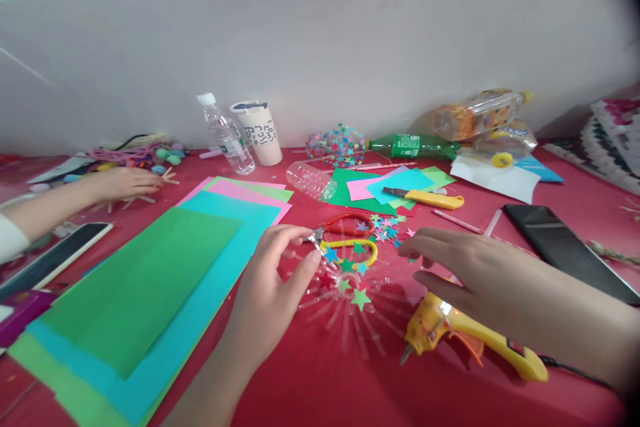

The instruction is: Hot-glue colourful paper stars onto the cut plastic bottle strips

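Note:
My left hand (273, 287) is beside a clear plastic piece cut into splayed strips (349, 283), thumb and index finger apart near its left strips. Coloured stars, including a green star (361, 299), lie on that piece. Behind it, red-and-yellow-handled pliers (373, 250) rest on the table, their metal head by my left fingertips. My right hand (465, 267) hovers to the right, fingers apart, with nothing visible in it. Below it lies a yellow hot glue gun (433, 327), nozzle pointing left. A pile of small stars (387, 230) sits between my hands, farther back.
Coloured paper sheets (150, 280) cover the left side. Another person's hand (117, 185) reaches in there. A utility knife (435, 199), cut bottle (311, 180), star-covered clear piece (336, 145), water bottle (230, 140) and cup (260, 133) stand or lie behind. A phone (565, 243) is at right.

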### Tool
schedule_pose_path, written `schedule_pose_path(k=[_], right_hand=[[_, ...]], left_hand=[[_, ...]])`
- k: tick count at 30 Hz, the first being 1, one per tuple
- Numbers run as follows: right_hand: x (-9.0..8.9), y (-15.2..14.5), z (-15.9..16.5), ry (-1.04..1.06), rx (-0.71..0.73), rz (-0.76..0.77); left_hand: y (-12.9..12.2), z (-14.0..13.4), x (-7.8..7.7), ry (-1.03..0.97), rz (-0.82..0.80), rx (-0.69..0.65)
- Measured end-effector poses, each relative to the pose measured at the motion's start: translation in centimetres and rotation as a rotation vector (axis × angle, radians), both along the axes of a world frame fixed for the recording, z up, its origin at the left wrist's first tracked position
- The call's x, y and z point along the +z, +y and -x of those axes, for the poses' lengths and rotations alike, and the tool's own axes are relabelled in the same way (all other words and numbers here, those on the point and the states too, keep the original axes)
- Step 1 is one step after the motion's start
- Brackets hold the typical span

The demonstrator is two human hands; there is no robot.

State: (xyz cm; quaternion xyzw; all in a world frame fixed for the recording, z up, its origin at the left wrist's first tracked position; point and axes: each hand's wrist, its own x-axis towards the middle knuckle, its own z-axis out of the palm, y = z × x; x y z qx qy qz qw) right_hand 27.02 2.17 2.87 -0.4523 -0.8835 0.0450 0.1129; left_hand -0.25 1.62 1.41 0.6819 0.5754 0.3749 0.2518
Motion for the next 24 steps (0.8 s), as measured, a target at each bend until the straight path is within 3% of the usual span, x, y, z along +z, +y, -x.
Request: schedule_pose_path(k=[8, 15, 19, 24], right_hand=[[-0.8, -0.5, 1.5, 0.091, 0.088, 0.066], [0.2, -0.6, 3.5, 0.158, -0.063, 0.459], [0.5, -0.5, 4.2, 0.195, -0.103, 0.535], [0.2, -1.5, 4.3, 0.303, -0.053, 0.677]], left_hand=[[0.2, 0.5, -0.5, -0.068, 0.016, 0.042], [0.1, 0.1, -0.2, -0.2, 0.106, 0.012], [0.2, 0.0, -0.2, -0.238, 0.12, 0.01], [0.5, 0.3, -0.7, -0.268, 0.093, 0.011]])
